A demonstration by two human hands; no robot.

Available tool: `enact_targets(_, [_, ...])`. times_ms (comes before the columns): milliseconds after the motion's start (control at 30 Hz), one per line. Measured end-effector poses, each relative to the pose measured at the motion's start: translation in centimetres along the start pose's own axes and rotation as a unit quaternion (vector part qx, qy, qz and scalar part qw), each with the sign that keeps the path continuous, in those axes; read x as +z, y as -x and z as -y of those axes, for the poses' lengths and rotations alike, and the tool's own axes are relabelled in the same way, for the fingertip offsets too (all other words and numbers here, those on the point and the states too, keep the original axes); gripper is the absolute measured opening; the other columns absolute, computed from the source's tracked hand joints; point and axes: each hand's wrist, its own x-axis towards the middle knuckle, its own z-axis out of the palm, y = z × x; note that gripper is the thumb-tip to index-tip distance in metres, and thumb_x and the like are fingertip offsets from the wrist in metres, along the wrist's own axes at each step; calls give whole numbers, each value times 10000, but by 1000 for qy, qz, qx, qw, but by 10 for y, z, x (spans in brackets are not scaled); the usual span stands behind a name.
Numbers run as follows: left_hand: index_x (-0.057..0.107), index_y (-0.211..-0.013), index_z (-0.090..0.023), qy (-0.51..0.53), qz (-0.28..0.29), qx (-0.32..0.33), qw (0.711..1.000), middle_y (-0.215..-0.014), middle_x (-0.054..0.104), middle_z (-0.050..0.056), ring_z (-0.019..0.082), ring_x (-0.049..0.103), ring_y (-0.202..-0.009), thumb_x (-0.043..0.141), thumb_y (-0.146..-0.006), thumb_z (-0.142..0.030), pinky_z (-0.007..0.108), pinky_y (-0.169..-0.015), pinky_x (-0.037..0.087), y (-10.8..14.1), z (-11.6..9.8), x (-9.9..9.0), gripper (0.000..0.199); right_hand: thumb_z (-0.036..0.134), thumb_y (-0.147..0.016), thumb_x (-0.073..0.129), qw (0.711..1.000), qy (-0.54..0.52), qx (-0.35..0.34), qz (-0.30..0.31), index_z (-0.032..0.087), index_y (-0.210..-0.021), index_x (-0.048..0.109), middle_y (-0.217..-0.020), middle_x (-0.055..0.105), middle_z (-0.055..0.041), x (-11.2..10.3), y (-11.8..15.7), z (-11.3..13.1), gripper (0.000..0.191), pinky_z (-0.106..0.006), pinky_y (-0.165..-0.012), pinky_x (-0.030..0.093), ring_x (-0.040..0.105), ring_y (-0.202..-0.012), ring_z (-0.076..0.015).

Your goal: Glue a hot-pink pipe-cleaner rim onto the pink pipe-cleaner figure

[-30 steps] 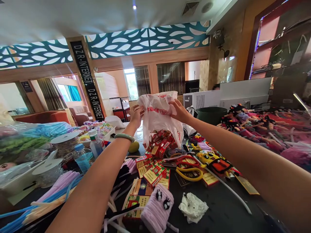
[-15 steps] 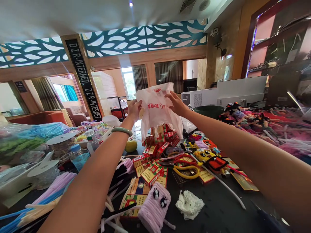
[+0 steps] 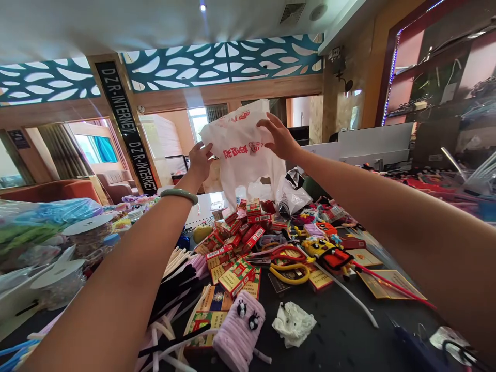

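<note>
Lying nearest on the dark tabletop are a lilac chenille pipe-cleaner bundle, fitted with two stuck-on eyes, and a crumpled white cloth, with black and white pipe cleaners strewn to one side. Just beyond, flat red-and-gold cartons are scattered, their small print too blurred to be read, and a taller heap of small red boxes is piled up. Scissors with red and yellow loop handles are laid beside them, next to a yellow plush figure. Above the heap, a thin white plastic carrier bag is seen raised, its lower edge at the top of the boxes, with red Chinese characters printed across it. The left hand, a pale green bangle on its wrist, is open with fingers spread at the bag's left edge; the right hand is open and curved at its upper right side. Neither is shown gripping it; whether the fingers touch the film cannot be told. Farther off, "DZR·INTERNET" is read down a black pillar band, beneath a teal lattice panel.
</note>
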Motion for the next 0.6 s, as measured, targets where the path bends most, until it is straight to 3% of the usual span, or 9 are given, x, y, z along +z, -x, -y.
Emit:
enact_targets(233, [593, -1145, -148, -23, -7, 9, 1000, -1112, 637, 78, 212, 655, -917, 608, -944, -308, 393, -779, 575, 9, -10, 23, 257, 93, -857, 579, 998, 8, 42, -35, 214, -1262, 548, -1351, 553, -79, -26, -9, -6, 424, -563, -1109, 322, 472, -1293, -295])
enact_targets(433, [605, -1125, -174, -64, -11, 25, 998, -1123, 638, 79, 201, 650, -912, 574, -961, -334, 379, -786, 572, 15, -25, 31, 232, 70, -831, 585, 995, 4, 77, -67, 243, -1233, 590, -1326, 578, -87, -45, 3, 1, 437, -501, -1092, 348, 485, -1272, -303])
enact_targets(600, [590, -1161, -165, -142, 6, 24, 990, -1140, 631, 82, 216, 652, -936, 591, -953, -324, 397, -796, 574, 19, -40, 27, 262, 262, -926, 616, 989, -10, 124, -78, 181, -1220, 586, -1226, 623, -84, -50, 14, 6, 307, -489, -941, 485, 606, -1086, -251])
